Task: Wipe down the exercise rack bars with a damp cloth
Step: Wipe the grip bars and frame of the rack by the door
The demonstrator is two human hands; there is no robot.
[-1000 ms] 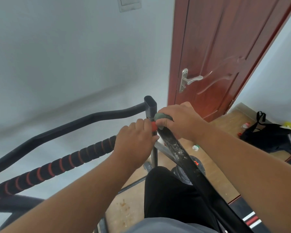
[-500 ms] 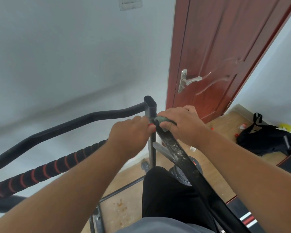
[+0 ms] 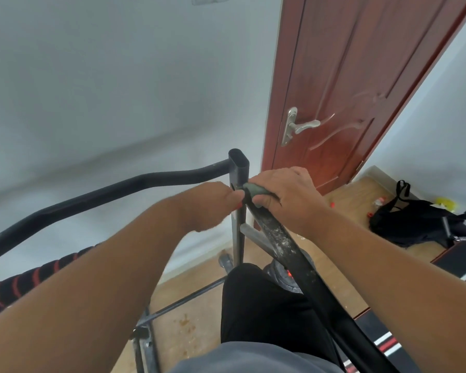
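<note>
The dark exercise rack has an upright post with an open top. A curved black bar runs left from it, and a black-and-red foam grip bar lies lower left. A dusty black bar slopes down to the right from the post. My right hand grips a grey-green cloth wrapped over the top end of that dusty bar. My left hand is curled round the near end of the foam bar beside the post, almost touching the right hand.
A red-brown door with a silver handle stands just behind the post. A black bag and small litter lie on the wooden floor at right. A black bench with red and white stripes is at the right edge. My black-trousered knee is below.
My left hand has slid along the foam bar toward the post and now covers its red end. The right hand has stayed on the cloth; the view has shifted slightly.
</note>
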